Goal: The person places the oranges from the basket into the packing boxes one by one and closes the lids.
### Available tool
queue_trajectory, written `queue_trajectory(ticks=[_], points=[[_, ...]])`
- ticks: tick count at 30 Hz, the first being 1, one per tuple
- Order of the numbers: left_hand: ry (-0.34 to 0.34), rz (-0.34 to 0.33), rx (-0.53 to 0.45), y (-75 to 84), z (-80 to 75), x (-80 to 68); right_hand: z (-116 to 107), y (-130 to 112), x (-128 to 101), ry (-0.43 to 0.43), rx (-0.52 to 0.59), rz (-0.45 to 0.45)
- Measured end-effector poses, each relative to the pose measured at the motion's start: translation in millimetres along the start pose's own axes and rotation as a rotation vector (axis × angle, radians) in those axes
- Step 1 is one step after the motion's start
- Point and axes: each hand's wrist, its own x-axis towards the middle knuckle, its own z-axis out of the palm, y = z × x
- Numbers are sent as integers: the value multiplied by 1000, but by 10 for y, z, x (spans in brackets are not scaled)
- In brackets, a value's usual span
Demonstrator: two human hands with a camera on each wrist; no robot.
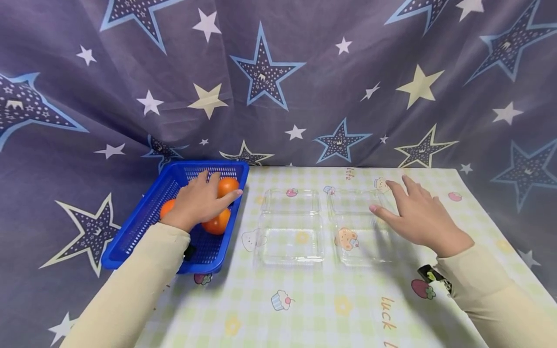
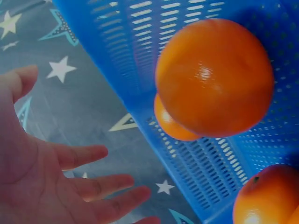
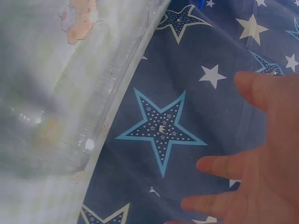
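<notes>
Head view, lower left of frame: blue basket (image 1: 130, 237) sits on the left edge of the checked tablecloth (image 1: 304, 299), its far end against the star-print curtain (image 1: 278, 72). 3 oranges (image 1: 227, 186) visible inside it, clustered toward the far end. Left hand (image 1: 197, 202) lies over that cluster, palm down, fingers extended and only slightly bent, fingertips past the basket's right rim; it covers the fruit but whether it touches any orange cannot be told from this view. Left wrist view: the fingers (image 2: 98, 186) are spread and relaxed in the lower left of the frame, nothing between them, with the largest orange at upper right and 2 more partly seen below it, all inside the basket wall. Center of the head view: 2 clear plastic clamshell boxes (image 1: 291, 227), open and side by side on the cloth, the left one just beside the basket, the right one (image 1: 354, 227) next to it. Right hand (image 1: 417, 215) is at center right, over the right-hand box's outer edge, fingers spread and nearly straight, holding nothing; contact with the box cannot be told. Right wrist view shows the same spread fingers (image 3: 224, 165) at lower right, clear box edge at left.
</notes>
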Motion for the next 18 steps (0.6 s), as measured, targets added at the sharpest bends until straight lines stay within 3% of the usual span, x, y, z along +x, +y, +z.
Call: queue_trajectory(ticks=[18], points=[[-85, -14, 11, -237, 224, 155, 283, 249, -82, -38, 168, 42]])
